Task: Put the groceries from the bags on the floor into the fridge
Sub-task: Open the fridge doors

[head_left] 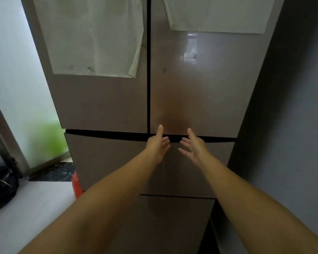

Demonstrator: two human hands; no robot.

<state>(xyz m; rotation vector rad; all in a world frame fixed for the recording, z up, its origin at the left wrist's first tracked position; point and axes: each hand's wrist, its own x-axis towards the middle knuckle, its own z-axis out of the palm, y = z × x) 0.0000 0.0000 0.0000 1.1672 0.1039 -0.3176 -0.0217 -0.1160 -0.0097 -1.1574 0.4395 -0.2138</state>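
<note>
A tall brown fridge [106, 103] fills the view, with two upper doors and drawers below, all closed. Both my arms reach out toward it. My left hand [158, 145] is open with fingers apart, its thumb up against the lower edge of the right upper door [200, 99]. My right hand [194, 146] is open too, palm facing the left hand, just in front of the dark gap above the upper drawer [106, 158]. Neither hand holds anything. No groceries are visible.
White sheets [92, 35] hang on both upper doors. A dark grey wall [292, 107] stands close on the right. On the floor to the left lie a black bag [2, 187] and something red [77, 186] beside the fridge. A frosted glass door [17, 79] is at left.
</note>
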